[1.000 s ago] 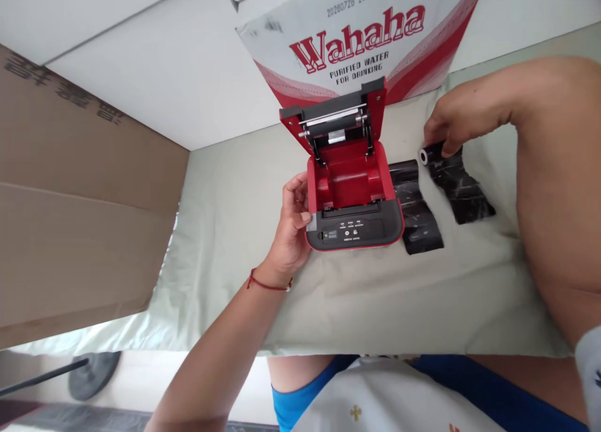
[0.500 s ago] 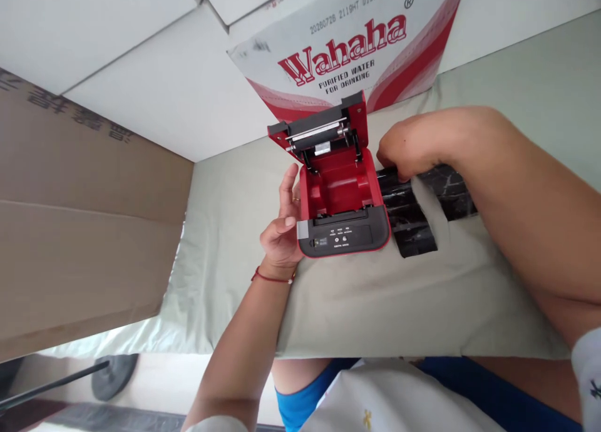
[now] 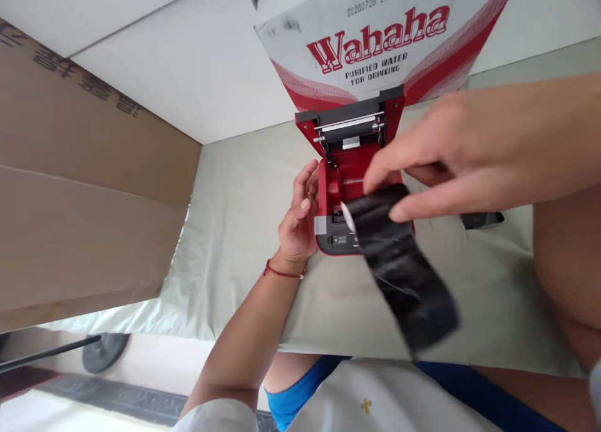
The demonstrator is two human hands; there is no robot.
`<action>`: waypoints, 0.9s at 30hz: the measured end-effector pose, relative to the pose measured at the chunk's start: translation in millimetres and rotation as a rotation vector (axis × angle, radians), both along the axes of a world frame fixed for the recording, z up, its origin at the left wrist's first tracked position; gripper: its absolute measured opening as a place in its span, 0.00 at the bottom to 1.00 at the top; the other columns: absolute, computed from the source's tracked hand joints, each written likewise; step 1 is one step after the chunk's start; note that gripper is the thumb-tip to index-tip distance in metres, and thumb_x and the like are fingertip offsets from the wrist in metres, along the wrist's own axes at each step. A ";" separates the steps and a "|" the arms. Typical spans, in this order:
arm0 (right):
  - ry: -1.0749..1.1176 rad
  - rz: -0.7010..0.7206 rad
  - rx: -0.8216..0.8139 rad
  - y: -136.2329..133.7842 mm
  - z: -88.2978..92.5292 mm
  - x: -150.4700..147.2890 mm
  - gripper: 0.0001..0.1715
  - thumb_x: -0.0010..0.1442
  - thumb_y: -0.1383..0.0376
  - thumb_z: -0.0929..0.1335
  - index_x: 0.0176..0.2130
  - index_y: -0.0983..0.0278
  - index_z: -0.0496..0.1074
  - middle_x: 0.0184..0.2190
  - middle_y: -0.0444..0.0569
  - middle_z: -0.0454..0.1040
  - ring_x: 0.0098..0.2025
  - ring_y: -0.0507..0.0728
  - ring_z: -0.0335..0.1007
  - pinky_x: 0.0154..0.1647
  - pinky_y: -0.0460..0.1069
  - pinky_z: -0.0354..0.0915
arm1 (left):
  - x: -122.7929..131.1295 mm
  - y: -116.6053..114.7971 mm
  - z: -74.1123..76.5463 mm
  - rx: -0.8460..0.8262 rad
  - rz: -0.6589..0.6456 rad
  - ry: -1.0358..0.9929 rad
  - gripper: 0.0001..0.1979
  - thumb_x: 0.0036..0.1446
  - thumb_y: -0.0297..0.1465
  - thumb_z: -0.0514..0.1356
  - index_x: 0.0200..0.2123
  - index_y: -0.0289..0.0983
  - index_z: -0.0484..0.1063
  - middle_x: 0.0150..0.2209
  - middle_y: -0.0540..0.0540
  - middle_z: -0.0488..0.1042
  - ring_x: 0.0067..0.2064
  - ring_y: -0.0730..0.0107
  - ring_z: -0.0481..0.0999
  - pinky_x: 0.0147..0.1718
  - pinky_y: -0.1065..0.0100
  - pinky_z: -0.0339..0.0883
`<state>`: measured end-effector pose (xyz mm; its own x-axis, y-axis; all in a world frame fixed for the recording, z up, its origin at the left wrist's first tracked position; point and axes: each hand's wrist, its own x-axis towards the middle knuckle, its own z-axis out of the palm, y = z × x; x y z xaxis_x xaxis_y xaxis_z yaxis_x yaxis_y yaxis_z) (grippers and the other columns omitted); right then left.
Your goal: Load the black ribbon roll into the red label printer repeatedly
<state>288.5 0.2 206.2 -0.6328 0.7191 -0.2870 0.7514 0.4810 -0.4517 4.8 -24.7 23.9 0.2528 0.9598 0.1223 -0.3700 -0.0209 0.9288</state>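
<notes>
A small red-and-black label printer (image 3: pixel 328 188) stands on the cloth with its lid (image 3: pixel 350 128) raised and its red inside partly exposed. My left hand (image 3: pixel 300 222) holds the printer's left side, thumb by a grey patch on the front corner. Over the open compartment, my right hand (image 3: pixel 422 169) pinches a roll of black marbled label paper (image 3: pixel 399 257) between thumb and fingers. A white end shows on the roll's left, and a loose strip hangs down to the right, blurred. The roll hides the right part of the printer's front panel.
A Wahaha water carton (image 3: pixel 375 50) stands right behind the printer. To the left is a big brown cardboard box (image 3: pixel 94 200). A dark piece (image 3: pixel 482 220) lies on the green-grey cloth (image 3: pixel 244 231) at the right, partly behind my right arm. The cloth's front edge is near my lap.
My right hand has lifted the black roll off the cloth and brought it left over the open printer. My left hand stays at the printer's side. The view has shifted slightly.
</notes>
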 end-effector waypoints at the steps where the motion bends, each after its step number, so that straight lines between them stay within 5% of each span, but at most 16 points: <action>1: -0.027 0.012 0.019 -1.9 -3.5 -14.8 0.13 0.75 0.57 0.77 0.53 0.59 0.89 0.34 0.46 0.86 0.33 0.57 0.76 0.37 0.55 0.63 | 1.6 -1.6 -0.3 0.013 0.005 0.005 0.39 0.64 0.59 0.71 0.73 0.54 0.74 0.79 0.45 0.74 0.88 0.36 0.62 0.88 0.34 0.56; 6: -0.211 -0.155 0.069 -7.6 -25.2 -63.3 0.08 0.69 0.68 0.75 0.46 0.60 0.87 0.37 0.51 0.85 0.37 0.61 0.79 0.39 0.55 0.65 | 3.9 -10.5 -9.3 0.237 0.216 0.148 0.35 0.74 0.66 0.59 0.72 0.54 0.74 0.78 0.44 0.72 0.86 0.41 0.65 0.84 0.38 0.64; 11: -0.234 -0.198 0.062 -8.3 -30.9 -64.9 0.16 0.67 0.70 0.75 0.52 0.58 0.87 0.43 0.52 0.87 0.44 0.64 0.81 0.44 0.55 0.66 | -5.6 -12.3 -17.0 0.752 0.437 0.458 0.33 0.76 0.62 0.58 0.73 0.53 0.74 0.71 0.42 0.74 0.83 0.39 0.68 0.84 0.35 0.61; 15: -0.217 -0.175 0.052 -8.1 -28.5 -61.1 0.16 0.70 0.69 0.72 0.54 0.59 0.86 0.43 0.52 0.87 0.42 0.62 0.78 0.41 0.55 0.62 | -5.8 -22.1 -4.6 1.085 0.515 0.580 0.31 0.74 0.56 0.59 0.73 0.51 0.75 0.66 0.42 0.79 0.78 0.39 0.74 0.83 0.33 0.61; 21: -0.282 -0.186 0.109 -10.4 -28.2 -63.8 0.11 0.69 0.66 0.73 0.49 0.61 0.86 0.45 0.55 0.86 0.43 0.63 0.79 0.44 0.55 0.64 | 10.0 -46.4 13.8 1.247 0.503 0.703 0.20 0.69 0.40 0.60 0.60 0.44 0.79 0.54 0.45 0.85 0.70 0.54 0.82 0.83 0.49 0.65; 27: -0.342 -0.237 0.140 -13.4 -24.0 -68.9 0.11 0.70 0.62 0.73 0.48 0.61 0.86 0.42 0.57 0.86 0.43 0.65 0.81 0.43 0.56 0.67 | 16.0 -51.3 15.7 1.303 0.643 0.716 0.11 0.72 0.39 0.60 0.52 0.47 0.79 0.49 0.48 0.86 0.65 0.58 0.86 0.81 0.49 0.67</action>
<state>219.5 -13.2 182.2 -0.3306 0.8799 -0.3412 0.9436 0.3156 -0.1003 20.8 -76.0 39.6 0.2314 0.2688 0.9350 0.4885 -0.8633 0.1272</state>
